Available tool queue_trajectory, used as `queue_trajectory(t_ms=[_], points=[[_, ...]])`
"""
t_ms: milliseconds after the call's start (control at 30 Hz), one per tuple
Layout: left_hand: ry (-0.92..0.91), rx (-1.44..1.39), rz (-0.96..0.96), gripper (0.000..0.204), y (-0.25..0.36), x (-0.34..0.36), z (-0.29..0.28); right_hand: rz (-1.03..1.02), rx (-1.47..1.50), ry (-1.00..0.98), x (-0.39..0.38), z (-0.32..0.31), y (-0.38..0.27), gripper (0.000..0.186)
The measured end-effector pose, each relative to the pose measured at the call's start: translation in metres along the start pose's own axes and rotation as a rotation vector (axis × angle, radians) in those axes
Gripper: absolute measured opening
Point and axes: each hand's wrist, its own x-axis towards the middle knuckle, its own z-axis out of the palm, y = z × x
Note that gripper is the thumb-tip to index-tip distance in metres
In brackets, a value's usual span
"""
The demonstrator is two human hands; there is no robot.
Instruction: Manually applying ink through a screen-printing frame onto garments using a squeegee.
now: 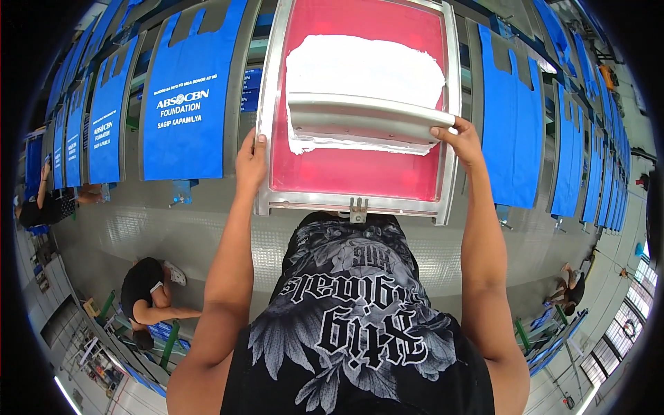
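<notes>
In front of me is a screen-printing frame (315,200) with silver metal rails and red mesh (353,174). Thick white ink (363,66) covers much of the mesh. A long metal squeegee (360,117) lies across the ink, its blade against the mesh. My right hand (463,143) grips the squeegee by its right end, thumb on the near face. My left hand (252,159) is closed around the left rail of the frame, thumb on top. A small metal bracket (358,209) sits at the middle of the near rail.
Blue bags with white print (183,114) lie on boards to the left. Plain-looking blue bags (510,124) lie on boards to the right. Other people work behind me: one at lower left (142,297), one at far left (41,204), one at right (570,294).
</notes>
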Motion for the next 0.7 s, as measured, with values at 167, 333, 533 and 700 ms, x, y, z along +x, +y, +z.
queue_trajectory(t_ms=[167,333,533,700], points=[[0.046,0.463,0.204,0.051,0.004,0.01,-0.012,-0.032,-0.274,-0.043,-0.008,-0.002,-0.01,0.034],[-0.17,0.405,0.713,0.036,0.141,-0.007,0.002,-0.385,-1.037,-0.067,-0.053,0.035,-0.048,0.028],[-0.535,0.733,0.654,0.025,0.178,0.048,0.023,-0.291,-0.936,-0.099,-0.009,0.018,-0.067,0.035],[-0.256,0.665,0.817,0.035,0.146,0.109,0.058,-0.639,-1.042,0.129,0.066,0.021,-0.06,0.034]])
